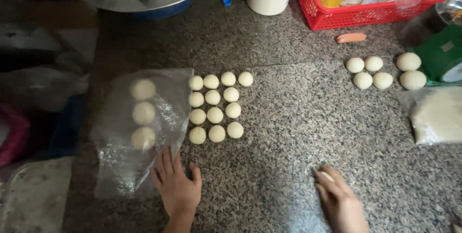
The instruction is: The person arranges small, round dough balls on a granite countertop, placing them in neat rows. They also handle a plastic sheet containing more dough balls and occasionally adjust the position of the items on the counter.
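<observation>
Dough ball (327,175) under right hand (339,197) (palm down); left hand (176,182) on plastic sheet (126,165)

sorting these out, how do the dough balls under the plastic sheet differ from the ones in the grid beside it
The three covered dough balls lie in a single column under the plastic sheet and look flattened; the grid of dough balls lies bare in rows and looks rounder and smaller. Both are pale and rest on the granite counter.

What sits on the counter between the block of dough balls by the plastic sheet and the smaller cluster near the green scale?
Nothing: the head view shows only bare granite counter there.
</observation>
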